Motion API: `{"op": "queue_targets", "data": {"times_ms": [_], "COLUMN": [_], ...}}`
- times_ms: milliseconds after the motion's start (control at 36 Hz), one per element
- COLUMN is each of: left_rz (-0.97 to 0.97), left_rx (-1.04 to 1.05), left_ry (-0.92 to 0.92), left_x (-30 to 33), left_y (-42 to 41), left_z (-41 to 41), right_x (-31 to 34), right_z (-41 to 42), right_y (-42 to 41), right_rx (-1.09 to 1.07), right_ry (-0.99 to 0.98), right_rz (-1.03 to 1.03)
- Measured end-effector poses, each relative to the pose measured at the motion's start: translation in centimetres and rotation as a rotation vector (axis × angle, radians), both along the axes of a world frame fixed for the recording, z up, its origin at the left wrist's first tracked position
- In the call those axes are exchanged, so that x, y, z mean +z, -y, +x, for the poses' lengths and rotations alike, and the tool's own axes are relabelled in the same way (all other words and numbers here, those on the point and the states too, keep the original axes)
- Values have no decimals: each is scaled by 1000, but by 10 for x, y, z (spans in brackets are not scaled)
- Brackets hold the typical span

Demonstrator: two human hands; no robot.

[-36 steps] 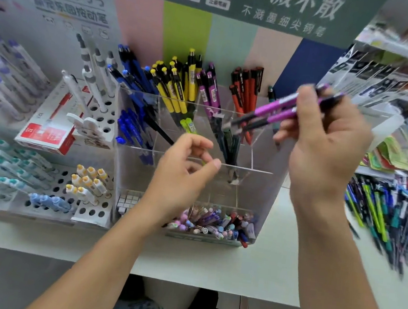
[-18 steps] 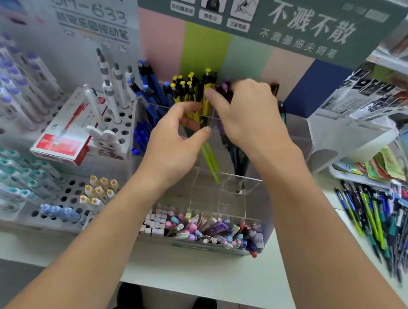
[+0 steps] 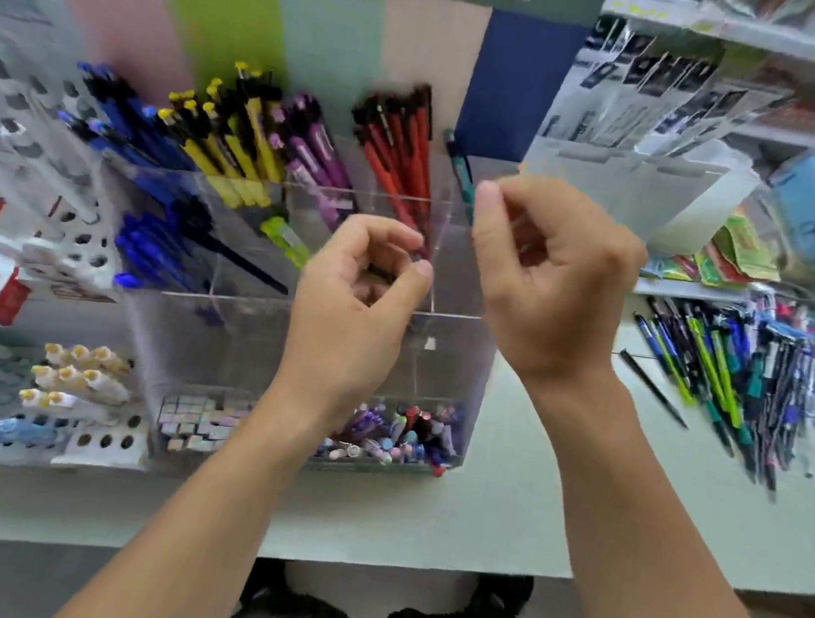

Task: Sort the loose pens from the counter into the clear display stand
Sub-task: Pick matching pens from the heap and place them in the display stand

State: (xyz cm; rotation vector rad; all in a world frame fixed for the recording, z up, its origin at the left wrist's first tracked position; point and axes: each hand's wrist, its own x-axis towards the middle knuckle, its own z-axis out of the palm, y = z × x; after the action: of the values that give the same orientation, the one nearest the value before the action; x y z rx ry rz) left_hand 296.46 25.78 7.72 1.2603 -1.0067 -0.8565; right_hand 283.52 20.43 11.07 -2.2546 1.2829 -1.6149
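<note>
Both hands have drawn back from the purple pens since half a second ago, when the right hand was pushing pens in among them; neither now holds a pen.

Landmark: the clear display stand, with places read left to right from it.

Back row of the stand: blue pens, yellow pens, the purple pens, red pens and one teal pen, all standing tilted in their compartments.

Left hand: in front of the stand's middle, fingers loosely curled, thumb near the fingertips, nothing visibly held.

Right hand: at the stand's right edge, fingers likewise loosely curled and empty, though blur hides fine detail.

Loose pens: heaped on the counter well to the right of the stand, apart from both hands and nearest the right one. Much of the sorting appears to remain.

Likely hazards: a reach into the mixed, overlapping heap may gather several colours at once, so a pen could land in the wrong compartment. A hasty sweep may roll pens off the counter edge. Packed compartments may resist a further pen and tip their neighbours.
</note>
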Motion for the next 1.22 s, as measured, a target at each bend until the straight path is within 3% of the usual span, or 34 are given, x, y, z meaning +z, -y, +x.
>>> {"op": "queue_targets", "data": {"times_ms": [139,222,306,444,583,722,972,1222], "left_rz": [137,375,635,904,1036,1034,1070,1059], "left_rx": [-259,-350,-326,-317,-153,-11,92,-114], "left_ry": [9,63,101,195,207,290,471,627], "left_x": [-21,-62,-114,-170,-196,-212,-215,-224], "left_y": [22,48,76,115,153,189,226,231], "left_z": [-122,-207,-283,-372,-413,-445,-473,-456], "right_x": [-84,-146,-183,-205,-211,-238,-255,-250], "right_z": [-140,-228,-305,-401,-445,-450,-451,-456], "right_y": [36,57,66,92,115,129,146,139], "right_rx": [-254,-407,-459,-491,-489,-408,-287,-231], "right_ry": [157,89,-8,-241,-268,-226,41,16], "right_rz": [459,742,889,944,931,1021,1092,1018]}}
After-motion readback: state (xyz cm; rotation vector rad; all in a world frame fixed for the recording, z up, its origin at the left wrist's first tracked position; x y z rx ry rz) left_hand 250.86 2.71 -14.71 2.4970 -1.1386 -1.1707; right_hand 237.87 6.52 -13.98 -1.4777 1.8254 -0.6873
